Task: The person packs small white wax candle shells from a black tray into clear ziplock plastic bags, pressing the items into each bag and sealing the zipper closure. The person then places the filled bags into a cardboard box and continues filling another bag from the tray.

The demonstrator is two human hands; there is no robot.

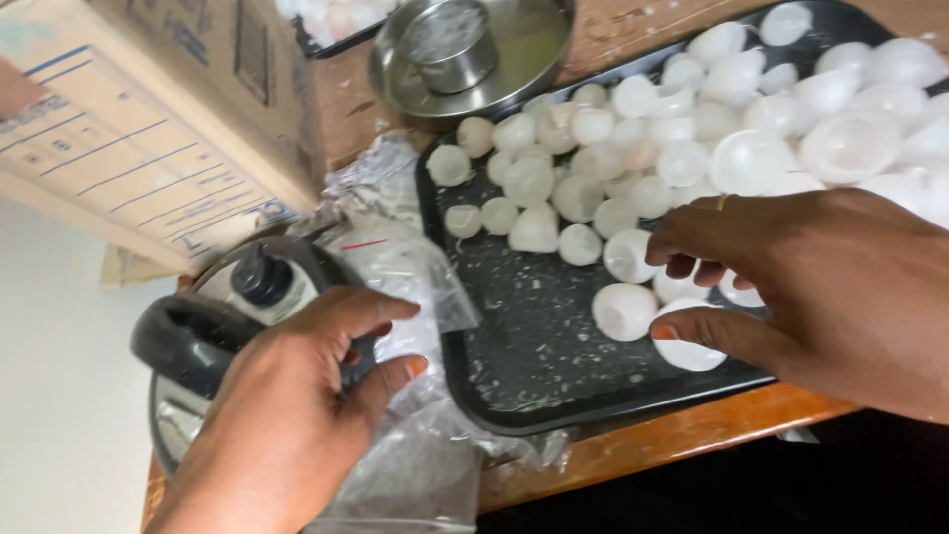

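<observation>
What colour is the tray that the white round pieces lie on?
Black, flecked with white crumbs; the tray shows best in the head view, its only view.

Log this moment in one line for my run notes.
left hand: holds clear plastic bag | right hand: on white balls | black tray: on wooden table

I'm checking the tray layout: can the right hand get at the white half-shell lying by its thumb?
Probably yes: the right hand hovers right over the black tray, thumb beside the white half-shell, nothing between them.

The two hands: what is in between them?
In the head view, between the left hand and right hand lie crumpled clear plastic bags and the black tray's bare near corner.
</observation>
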